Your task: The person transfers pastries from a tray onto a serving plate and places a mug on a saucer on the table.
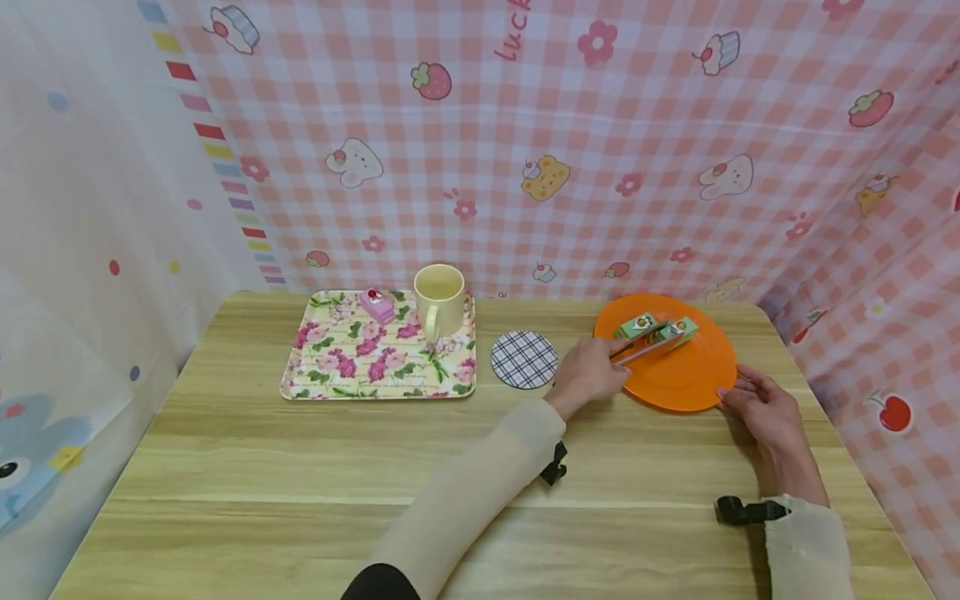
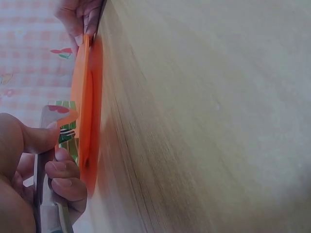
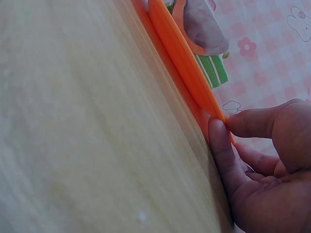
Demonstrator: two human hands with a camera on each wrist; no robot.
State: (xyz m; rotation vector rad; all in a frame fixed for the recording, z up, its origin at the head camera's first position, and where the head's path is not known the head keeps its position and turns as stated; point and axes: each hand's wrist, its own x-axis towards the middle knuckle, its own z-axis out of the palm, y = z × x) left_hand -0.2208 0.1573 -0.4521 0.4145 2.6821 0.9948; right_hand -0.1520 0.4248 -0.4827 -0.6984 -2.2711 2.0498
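Note:
My left hand (image 1: 588,375) holds metal tongs (image 1: 647,350) over the left part of an orange plate (image 1: 693,379). In the left wrist view, a broad shiny blade and small tines (image 2: 67,132) show at their end. Two green toy cake slices lie on the plate. The left slice (image 1: 632,322) sits just behind the tongs; the right slice (image 1: 685,327) is overlapped by their tips. My right hand (image 1: 765,408) pinches the plate's right rim, thumb (image 3: 250,121) above and fingers below. That rim is slightly off the wooden table in the right wrist view.
A flowered tray (image 1: 360,379) stands at the left, bearing a pale yellow mug (image 1: 441,300) and a pink toy cake slice (image 1: 378,308). Between tray and plate lies a round checked coaster (image 1: 525,360). Checked curtains (image 1: 480,225) hang behind the wooden table (image 1: 360,467).

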